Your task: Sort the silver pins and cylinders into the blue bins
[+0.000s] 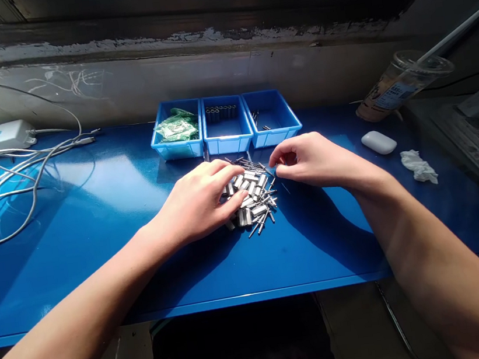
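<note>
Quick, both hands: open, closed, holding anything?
Left hand: open, thumb and index finger apart over the pile of small metal parts.
Right hand: fingers curled beside the pile; cannot tell whether it holds anything.
</note>
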`<state>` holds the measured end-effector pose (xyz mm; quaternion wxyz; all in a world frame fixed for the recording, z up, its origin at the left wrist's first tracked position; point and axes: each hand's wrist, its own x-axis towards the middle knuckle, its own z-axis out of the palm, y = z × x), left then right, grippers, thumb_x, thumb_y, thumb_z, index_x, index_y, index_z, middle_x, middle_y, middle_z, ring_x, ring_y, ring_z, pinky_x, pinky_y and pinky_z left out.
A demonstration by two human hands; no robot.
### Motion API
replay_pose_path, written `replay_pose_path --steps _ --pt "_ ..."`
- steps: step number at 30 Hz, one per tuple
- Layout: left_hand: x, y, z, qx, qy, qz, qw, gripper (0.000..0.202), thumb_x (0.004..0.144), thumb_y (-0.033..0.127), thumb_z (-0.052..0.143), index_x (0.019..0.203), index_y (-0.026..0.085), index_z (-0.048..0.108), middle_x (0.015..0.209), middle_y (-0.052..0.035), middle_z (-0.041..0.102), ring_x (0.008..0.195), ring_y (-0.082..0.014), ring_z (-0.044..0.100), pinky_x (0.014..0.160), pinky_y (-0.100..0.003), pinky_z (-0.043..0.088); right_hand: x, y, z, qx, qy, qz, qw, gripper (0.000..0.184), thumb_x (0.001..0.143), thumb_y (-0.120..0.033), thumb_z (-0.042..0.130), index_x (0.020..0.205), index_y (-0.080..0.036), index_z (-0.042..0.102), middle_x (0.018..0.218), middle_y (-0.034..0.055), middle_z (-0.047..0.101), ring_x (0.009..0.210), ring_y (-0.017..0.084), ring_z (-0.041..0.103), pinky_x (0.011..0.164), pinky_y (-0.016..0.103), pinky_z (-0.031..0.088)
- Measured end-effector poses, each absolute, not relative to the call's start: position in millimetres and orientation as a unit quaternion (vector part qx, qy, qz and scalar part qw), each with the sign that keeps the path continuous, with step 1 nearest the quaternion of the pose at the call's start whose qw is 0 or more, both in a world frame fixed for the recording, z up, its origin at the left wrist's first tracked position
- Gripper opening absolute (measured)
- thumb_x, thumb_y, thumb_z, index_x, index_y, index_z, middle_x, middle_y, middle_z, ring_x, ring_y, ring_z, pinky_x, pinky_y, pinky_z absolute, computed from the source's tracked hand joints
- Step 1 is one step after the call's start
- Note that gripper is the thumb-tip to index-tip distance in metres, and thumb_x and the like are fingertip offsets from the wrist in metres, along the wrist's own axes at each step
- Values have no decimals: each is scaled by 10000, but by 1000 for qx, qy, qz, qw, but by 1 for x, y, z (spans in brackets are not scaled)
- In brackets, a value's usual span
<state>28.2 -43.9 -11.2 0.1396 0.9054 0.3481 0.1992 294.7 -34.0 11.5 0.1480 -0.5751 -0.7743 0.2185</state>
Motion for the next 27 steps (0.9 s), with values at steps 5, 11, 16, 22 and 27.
replay_pose_path --steps 5,11,16,22,27 --pt "28 -43 -11 906 347 199 139 369 1022 383 606 1321 177 673 1310 -103 693 1157 -296 664 980 -462 587 303 -38 28 -550 -716 357 239 212 862 -437 778 886 -231 822 841 43 766 766 210 676 657 328 517" --pt "28 -43 -12 908 346 192 138 363 1020 380 608 1312 174 674 1308 -101 694 1146 -295 669 964 -458 591 313 -31 23 -597 -632 356 342 487 875 -645 756 647 -231 639 587 11 560 526 138 492 506 305 393" --pt "29 -44 -12 910 344 187 138 362 1026 394 591 1309 184 674 1306 -102 696 1140 -294 670 952 -446 589 308 -17 6 -619 -610 220 443 480 907 -693 684 871 -215 712 666 32 627 582 178 588 533 314 438" --pt "29 -44 -10 909 346 184 141 374 1029 414 574 1323 202 665 1323 -106 689 1156 -295 666 976 -449 579 299 -23 7 -635 -678 124 349 415 945 -581 664 1094 -206 759 732 52 685 695 218 641 617 332 460" --pt "28 -44 -11 908 347 187 141 376 1029 407 576 1329 197 662 1310 -109 690 1152 -294 668 974 -446 579 295 -34 11 -585 -763 173 214 330 933 -524 667 918 -209 765 676 6 656 609 157 556 574 299 383"
